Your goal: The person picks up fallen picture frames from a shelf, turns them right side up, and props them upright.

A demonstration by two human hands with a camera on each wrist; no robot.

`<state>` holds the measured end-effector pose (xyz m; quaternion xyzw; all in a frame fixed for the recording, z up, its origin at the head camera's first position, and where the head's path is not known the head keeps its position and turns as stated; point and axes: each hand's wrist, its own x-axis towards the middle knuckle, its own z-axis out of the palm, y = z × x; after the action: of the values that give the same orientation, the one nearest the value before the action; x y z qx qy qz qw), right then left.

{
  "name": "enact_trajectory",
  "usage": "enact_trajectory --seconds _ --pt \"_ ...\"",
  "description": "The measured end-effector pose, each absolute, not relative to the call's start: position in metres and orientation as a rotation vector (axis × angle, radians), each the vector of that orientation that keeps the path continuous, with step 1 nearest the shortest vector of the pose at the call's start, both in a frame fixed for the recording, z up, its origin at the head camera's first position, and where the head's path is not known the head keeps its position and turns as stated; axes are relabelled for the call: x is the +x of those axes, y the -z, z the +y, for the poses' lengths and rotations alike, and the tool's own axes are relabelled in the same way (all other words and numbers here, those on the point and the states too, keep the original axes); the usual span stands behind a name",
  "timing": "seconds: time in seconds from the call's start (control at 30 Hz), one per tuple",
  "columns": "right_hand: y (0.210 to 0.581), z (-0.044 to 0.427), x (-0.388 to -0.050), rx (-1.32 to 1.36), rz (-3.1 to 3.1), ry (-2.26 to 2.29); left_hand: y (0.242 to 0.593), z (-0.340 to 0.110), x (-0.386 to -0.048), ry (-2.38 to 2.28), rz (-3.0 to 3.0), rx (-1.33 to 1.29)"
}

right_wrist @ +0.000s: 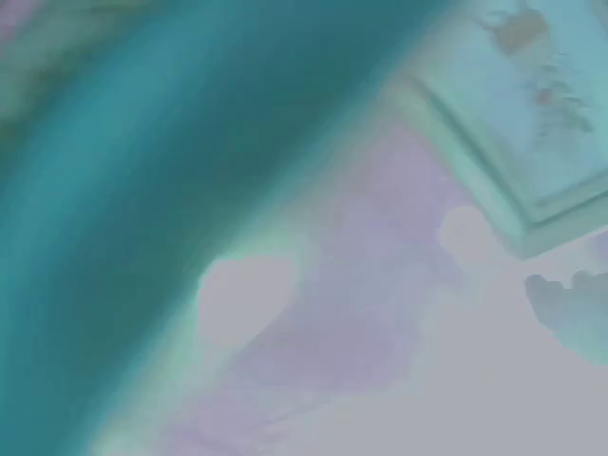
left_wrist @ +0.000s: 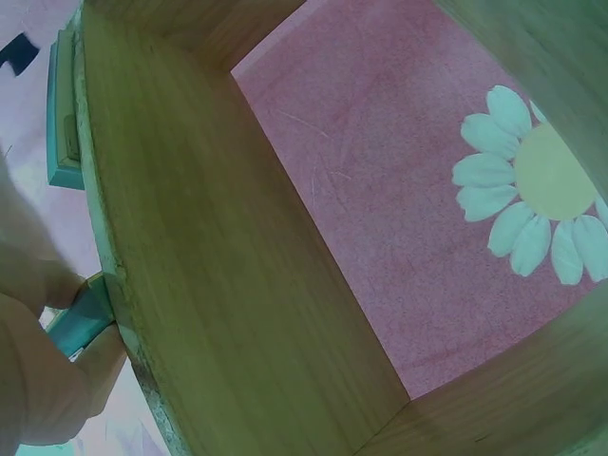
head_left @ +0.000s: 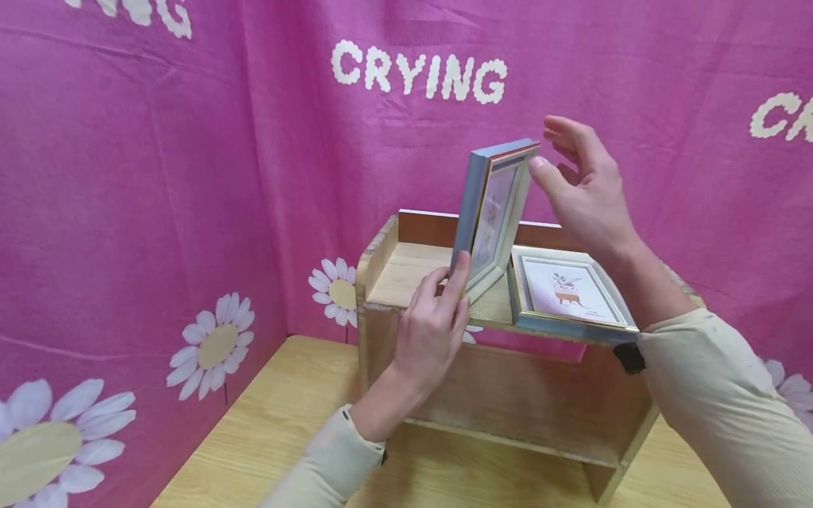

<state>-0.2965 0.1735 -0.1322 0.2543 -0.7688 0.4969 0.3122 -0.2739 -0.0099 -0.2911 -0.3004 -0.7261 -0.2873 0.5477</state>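
Note:
A blue-edged picture frame (head_left: 498,212) stands upright at an angle on the top of a small wooden shelf unit (head_left: 406,271). My left hand (head_left: 432,324) pinches its lower left edge; in the left wrist view the fingers of my left hand (left_wrist: 57,351) grip the frame's corner (left_wrist: 81,318) at the board's edge. Beside the frame's upper right corner is my right hand (head_left: 587,187), raised with fingers loosely bent and holding nothing. A second picture frame (head_left: 571,289) lies face up on the right part of the shelf top, below my right forearm.
The shelf unit has a raised back rail (head_left: 428,227), a left side wall and a lower board (head_left: 508,439). It stands on a light wooden table (head_left: 273,416). Pink cloth (head_left: 159,176) with daisies and white letters hangs behind and to the left.

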Motion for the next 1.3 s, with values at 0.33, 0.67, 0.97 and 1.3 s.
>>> enact_trajectory --seconds 0.33,0.67,0.97,1.3 --pt "0.127 0.144 -0.295 0.908 -2.128 -0.803 0.289 -0.009 -0.277 0.733 -1.708 -0.751" --pt "0.134 0.135 -0.298 0.856 -2.12 -0.65 0.277 -0.031 -0.278 1.122 -1.806 -0.891" --pt "0.135 0.131 -0.3 0.866 -2.114 -0.647 0.261 -0.059 -0.293 1.313 -1.974 -1.02" --pt "0.138 0.134 -0.302 0.844 -2.127 -0.648 0.253 -0.06 -0.299 1.076 -2.04 -1.111"
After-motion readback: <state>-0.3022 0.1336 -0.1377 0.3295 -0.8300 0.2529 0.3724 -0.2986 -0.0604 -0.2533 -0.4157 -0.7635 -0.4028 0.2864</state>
